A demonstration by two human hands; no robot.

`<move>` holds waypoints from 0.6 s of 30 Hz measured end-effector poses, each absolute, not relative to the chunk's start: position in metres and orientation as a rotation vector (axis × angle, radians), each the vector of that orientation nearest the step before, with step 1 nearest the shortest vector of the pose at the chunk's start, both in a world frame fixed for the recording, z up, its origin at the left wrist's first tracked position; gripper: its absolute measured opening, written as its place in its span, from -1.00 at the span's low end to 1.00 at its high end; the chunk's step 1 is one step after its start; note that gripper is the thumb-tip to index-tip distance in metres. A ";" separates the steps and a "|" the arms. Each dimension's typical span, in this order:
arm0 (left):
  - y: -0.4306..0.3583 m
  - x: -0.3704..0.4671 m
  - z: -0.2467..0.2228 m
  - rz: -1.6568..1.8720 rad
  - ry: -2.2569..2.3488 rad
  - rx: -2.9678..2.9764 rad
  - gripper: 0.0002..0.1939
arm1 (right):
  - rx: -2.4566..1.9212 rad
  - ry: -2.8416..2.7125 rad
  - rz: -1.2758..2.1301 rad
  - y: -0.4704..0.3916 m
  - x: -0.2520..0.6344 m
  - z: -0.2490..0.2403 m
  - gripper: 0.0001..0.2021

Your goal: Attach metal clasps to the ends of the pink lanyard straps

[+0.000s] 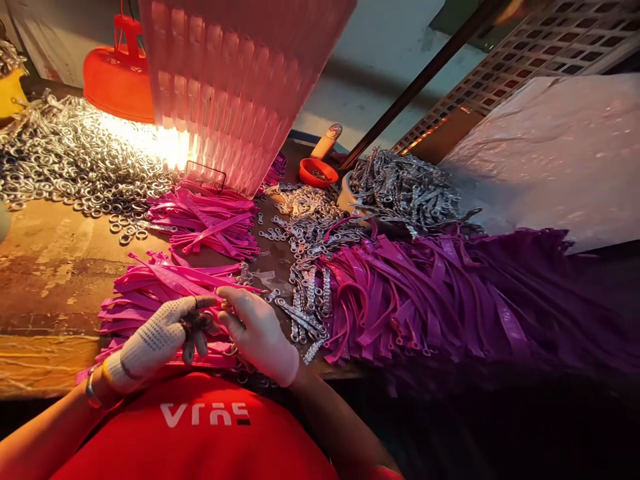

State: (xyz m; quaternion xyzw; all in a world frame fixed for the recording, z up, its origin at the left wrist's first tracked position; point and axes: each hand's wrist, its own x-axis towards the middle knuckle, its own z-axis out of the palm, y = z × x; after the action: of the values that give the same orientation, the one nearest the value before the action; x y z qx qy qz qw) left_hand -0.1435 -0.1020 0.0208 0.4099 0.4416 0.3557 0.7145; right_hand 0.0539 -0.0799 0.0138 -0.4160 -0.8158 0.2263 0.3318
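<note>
My left hand wears a white dotted glove, its fingertips dark and curled. My right hand, in a smooth white glove, meets it with thumb and forefinger pinched together. A small part of a pink strap shows at the left fingertips. What the right fingers hold is too small to make out. Beneath and behind both hands spreads a pile of pink straps, with metal clasps at some right-hand ends. To the right of my right hand lie loose metal clasps.
A red lamp lights a heap of metal rings and clasps. A ribbed translucent sheet hangs beside it. More pink straps cover the right side. Behind stand a red bowl and a heaped tub of metal pieces.
</note>
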 end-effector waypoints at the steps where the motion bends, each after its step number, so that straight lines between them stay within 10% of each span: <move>1: -0.104 -0.143 0.019 0.818 0.995 0.968 -0.45 | -1.056 -2.127 0.650 -0.082 0.050 0.015 -0.68; 10: -0.107 -0.131 0.025 1.058 1.023 0.812 -0.57 | -1.111 -1.702 0.993 -0.099 0.036 0.013 -0.71; 18: -0.098 -0.120 0.021 1.049 1.198 1.064 -0.61 | -1.272 -2.277 0.360 -0.091 0.041 0.017 -0.72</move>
State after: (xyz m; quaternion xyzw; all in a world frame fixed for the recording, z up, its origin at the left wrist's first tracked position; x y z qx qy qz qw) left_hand -0.1195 -0.0979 0.0214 0.4544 0.5117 0.4480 0.5753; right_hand 0.0410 -0.0910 0.0171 -0.4678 -0.8369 0.1323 0.2516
